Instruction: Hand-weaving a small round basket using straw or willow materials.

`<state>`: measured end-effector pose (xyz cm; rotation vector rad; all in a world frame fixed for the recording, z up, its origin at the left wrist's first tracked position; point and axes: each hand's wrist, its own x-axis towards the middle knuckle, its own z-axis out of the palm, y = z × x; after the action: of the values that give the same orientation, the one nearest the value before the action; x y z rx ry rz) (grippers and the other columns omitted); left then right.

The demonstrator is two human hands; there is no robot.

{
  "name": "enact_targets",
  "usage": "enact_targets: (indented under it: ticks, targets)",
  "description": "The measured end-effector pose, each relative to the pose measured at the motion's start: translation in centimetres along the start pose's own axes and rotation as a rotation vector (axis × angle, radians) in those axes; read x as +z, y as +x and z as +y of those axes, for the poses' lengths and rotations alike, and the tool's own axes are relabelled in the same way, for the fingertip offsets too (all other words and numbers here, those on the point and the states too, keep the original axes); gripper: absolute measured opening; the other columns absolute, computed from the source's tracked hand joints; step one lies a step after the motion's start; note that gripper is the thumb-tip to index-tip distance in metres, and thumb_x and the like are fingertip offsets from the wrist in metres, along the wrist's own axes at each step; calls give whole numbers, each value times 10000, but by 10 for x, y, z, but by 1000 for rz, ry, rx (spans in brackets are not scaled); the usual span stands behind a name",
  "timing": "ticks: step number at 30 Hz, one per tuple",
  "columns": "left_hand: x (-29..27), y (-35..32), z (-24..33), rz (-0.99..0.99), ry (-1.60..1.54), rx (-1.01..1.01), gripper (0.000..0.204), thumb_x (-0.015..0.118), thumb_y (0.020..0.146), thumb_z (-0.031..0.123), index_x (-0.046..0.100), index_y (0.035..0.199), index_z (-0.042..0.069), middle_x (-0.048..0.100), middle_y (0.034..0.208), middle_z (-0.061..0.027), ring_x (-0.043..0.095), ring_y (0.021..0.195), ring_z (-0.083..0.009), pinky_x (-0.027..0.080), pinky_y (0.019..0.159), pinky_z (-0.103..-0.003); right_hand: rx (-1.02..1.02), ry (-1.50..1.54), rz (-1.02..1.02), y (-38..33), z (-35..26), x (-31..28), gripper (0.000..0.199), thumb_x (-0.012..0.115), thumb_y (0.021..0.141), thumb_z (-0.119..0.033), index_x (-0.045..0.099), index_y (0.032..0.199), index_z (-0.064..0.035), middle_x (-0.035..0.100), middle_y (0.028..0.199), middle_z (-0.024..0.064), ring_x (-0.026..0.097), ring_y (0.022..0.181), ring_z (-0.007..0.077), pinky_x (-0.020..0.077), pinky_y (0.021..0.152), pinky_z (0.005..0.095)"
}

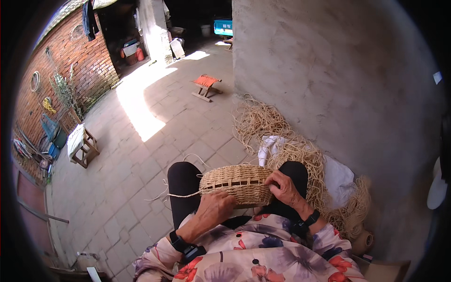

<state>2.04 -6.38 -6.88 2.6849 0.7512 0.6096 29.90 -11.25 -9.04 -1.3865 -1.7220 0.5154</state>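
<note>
A woven straw-coloured basket (235, 181) rests across my lap between my knees, lying on its side, with a dark slit-like gap running along its weave. My left hand (217, 206) is closed on its near left part, the fingertips partly hidden against the weave. At the right end my right hand (284, 188) grips the edge, thumb and fingers bent close together. A pale cord (181, 195) sticks out from the left end of the basket, and thinner loose strands curl over my left knee.
Heaps of loose straw-coloured cord (300, 157) lie along the grey wall (329, 70) on the right, with white sacking (338, 181) among them. An orange-topped folding stool (206, 84) stands ahead on the paving. To the left is a wooden stool (84, 145) with a white cover.
</note>
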Motion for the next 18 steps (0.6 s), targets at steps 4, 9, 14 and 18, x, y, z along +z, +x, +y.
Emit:
enact_targets:
  ticks: [4,9,14,18]
  targets:
    - [-7,8,-6,-33,-59,8,93,703,807,133,693,878,74,645,764,-76,660,736,-286,525,643,-388,6,20,-17,13,-7,-9,166,529,821,41,637,932,-21,623,883,122,653,820,284,521,751,347]
    - [-14,14,-11,296,-50,-129,162,723,822,187,672,940,88,610,920,-105,642,805,-305,515,681,-393,-10,58,58,19,-11,-2,177,490,837,67,619,940,3,651,896,153,682,856,304,539,768,366]
    - [-13,8,-20,136,-68,-324,155,704,853,177,665,939,54,621,876,-120,639,736,-322,510,656,-399,-62,144,48,12,0,-3,192,483,833,67,615,962,16,653,904,125,665,838,237,514,788,314]
    - [-5,-3,-40,59,-249,-333,175,660,885,153,653,905,-20,664,776,-165,666,700,-275,512,645,-353,114,204,86,8,20,-14,167,492,807,69,593,923,4,651,871,142,682,856,297,538,772,358]
